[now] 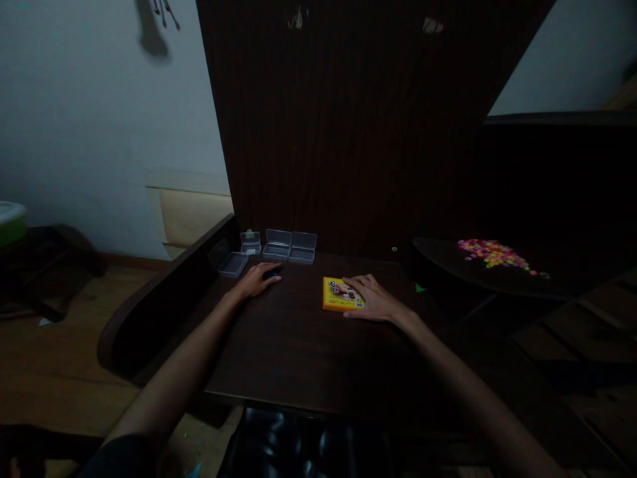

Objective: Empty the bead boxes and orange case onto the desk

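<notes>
My right hand (374, 300) rests over the right end of a flat yellow box (336, 305) with a printed picture on top. Its thumb lies along the near edge and its fingers reach across the top and far side. On the left of the dark table, my left hand (253, 282) curls its fingers and thumb around a small dark blue object (270, 273), whose kind is too dim to make out. Just beyond that hand stand clear plastic cases with raised lids: a low one (233, 265), a small one (251, 248) and a wider pair (290, 252).
A dark wooden panel (343, 133) rises behind the table (308, 358). On a curved side shelf (438, 255) to the right lies a heap of pink, yellow and orange small pieces (495, 254). A raised wooden side (164, 292) borders the left. Black glossy material (298, 441) sits below the front edge.
</notes>
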`<state>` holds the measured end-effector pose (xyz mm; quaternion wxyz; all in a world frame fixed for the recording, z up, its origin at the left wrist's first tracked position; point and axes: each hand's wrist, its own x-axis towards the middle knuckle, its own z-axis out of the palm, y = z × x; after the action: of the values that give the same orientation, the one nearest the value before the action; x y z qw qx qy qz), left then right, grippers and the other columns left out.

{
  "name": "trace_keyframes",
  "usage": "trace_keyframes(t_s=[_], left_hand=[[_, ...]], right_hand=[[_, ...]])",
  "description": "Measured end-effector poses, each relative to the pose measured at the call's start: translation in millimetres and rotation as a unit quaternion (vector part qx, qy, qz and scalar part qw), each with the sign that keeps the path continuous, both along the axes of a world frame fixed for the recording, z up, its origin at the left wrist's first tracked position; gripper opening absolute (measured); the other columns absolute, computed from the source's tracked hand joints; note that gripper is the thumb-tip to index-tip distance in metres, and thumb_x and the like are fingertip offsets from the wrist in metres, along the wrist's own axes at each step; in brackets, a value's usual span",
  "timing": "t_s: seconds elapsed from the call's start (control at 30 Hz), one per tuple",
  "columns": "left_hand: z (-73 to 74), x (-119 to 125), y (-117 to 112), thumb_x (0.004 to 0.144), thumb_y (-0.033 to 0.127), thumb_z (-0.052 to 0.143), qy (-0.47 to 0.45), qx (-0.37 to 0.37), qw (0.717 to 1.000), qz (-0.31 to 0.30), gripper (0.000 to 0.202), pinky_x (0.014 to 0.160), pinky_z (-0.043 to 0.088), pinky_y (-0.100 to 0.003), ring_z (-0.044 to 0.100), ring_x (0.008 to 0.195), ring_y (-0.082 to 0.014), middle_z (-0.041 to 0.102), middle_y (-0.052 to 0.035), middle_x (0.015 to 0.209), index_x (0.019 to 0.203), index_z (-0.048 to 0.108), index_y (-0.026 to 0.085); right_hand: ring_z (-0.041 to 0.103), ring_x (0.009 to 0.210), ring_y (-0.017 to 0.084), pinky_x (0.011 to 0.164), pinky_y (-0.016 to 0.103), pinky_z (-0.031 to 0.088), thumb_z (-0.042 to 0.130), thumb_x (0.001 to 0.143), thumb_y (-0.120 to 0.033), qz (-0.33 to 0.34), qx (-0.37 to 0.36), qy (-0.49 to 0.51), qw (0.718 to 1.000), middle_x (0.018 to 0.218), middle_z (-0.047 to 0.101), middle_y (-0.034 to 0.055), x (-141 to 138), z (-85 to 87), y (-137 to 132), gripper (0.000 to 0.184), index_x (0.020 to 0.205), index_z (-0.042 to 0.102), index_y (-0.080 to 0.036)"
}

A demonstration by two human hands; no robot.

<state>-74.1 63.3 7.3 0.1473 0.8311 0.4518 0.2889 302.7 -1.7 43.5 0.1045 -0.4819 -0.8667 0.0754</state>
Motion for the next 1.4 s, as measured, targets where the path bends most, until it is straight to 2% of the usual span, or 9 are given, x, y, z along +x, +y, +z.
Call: trace_keyframes(t_s=[0.2,0.33,0.5,0.63,0.8,0.93,1.13,1.27,1.4], left_hand=[[-3.9,-3,2,0.089,0.049,0.050,-0.028,0.025,0.999,0.008,0.046,0.101,0.048,-0.042,0.063,0.113,-0.0266,0.068,-0.0109,0.121,0.119,0.065,0.017],[-5.0,-2,3,0.089,0.046,0.052,-0.038,0.035,0.999,0.015,0.047,0.100,0.049,-0.043,0.062,0.112,-0.0263,0.066,-0.0120,0.123,0.125,0.060,0.017],[-5.9,-2,6,0.088,0.042,0.054,-0.046,0.047,0.998,0.003,0.047,0.097,0.050,-0.042,0.063,0.108,-0.0253,0.065,-0.0115,0.120,0.128,0.057,0.017],[-6.0,-1,4,0.087,0.038,0.054,-0.049,0.051,0.997,0.000,0.046,0.095,0.051,-0.041,0.065,0.102,-0.0239,0.067,-0.0098,0.114,0.128,0.055,0.018],[-4.6,2,-1,0.087,0.035,0.053,-0.046,0.044,0.998,0.023,0.055,0.096,0.050,-0.040,0.063,0.104,-0.0231,0.065,-0.0108,0.117,0.138,0.046,0.016],[-2.5,5,-3,0.088,0.039,0.051,-0.006,0.024,1.000,0.006,0.055,0.103,0.044,-0.044,0.057,0.116,-0.0267,0.062,-0.0120,0.127,0.138,0.048,0.017],[-0.3,7,-2,0.090,0.038,0.046,0.028,0.038,0.999,-0.005,0.035,0.098,0.047,-0.042,0.059,0.106,-0.0263,0.067,-0.0113,0.107,0.106,0.069,0.018],[1.9,7,-4,0.091,0.037,0.045,0.022,0.044,0.999,-0.004,0.036,0.097,0.048,-0.039,0.060,0.104,-0.0246,0.066,-0.0104,0.107,0.113,0.066,0.019],[5.5,10,-9,0.088,0.036,0.050,-0.019,0.049,0.999,0.015,0.041,0.096,0.049,-0.038,0.062,0.102,-0.0233,0.064,-0.0098,0.115,0.124,0.060,0.019]], right_hand=[[0.050,0.121,0.032,0.104,0.047,0.039,0.067,0.072,-0.064,-0.018,-0.030,0.017,0.999,0.137,0.054,0.0158,-15,11.1,1,0.089,0.144,0.044,-0.018],[0.054,0.122,0.032,0.104,0.047,0.041,0.065,0.077,-0.060,-0.039,-0.044,0.060,0.996,0.138,0.055,0.0148,-21,20.2,2,0.077,0.141,0.048,-0.020],[0.068,0.100,0.026,0.089,0.040,0.053,0.068,0.078,-0.053,-0.075,-0.082,0.178,0.978,0.117,0.069,0.0110,-14,32.7,9,0.063,0.131,0.057,-0.022],[0.069,0.091,0.024,0.081,0.039,0.058,0.069,0.078,-0.046,-0.103,-0.094,0.297,0.945,0.101,0.073,0.0073,-6,29.6,18,0.049,0.119,0.063,-0.020],[0.070,0.075,0.020,0.050,0.028,0.060,0.067,0.081,-0.029,-0.156,-0.170,0.480,0.847,0.084,0.072,0.0036,0,10.0,31,0.020,0.097,0.068,-0.018],[0.067,0.061,0.016,0.045,0.024,0.059,0.069,0.080,-0.017,-0.185,-0.217,0.547,0.787,0.075,0.072,0.0028,4,-1.1,36,0.007,0.086,0.067,-0.015],[0.069,0.059,0.015,0.051,0.026,0.060,0.065,0.082,-0.012,-0.208,-0.250,0.554,0.766,0.075,0.074,0.0023,4,-7.4,34,0.012,0.093,0.064,-0.016],[0.070,0.057,0.015,0.050,0.026,0.060,0.060,0.085,-0.015,-0.222,-0.264,0.565,0.749,0.078,0.075,0.0026,-1,-8.2,29,0.016,0.101,0.061,-0.018],[0.071,0.058,0.016,0.051,0.026,0.060,0.062,0.085,-0.018,-0.219,-0.264,0.566,0.750,0.080,0.075,0.0035,-4,-6.1,24,0.016,0.100,0.060,-0.018]])
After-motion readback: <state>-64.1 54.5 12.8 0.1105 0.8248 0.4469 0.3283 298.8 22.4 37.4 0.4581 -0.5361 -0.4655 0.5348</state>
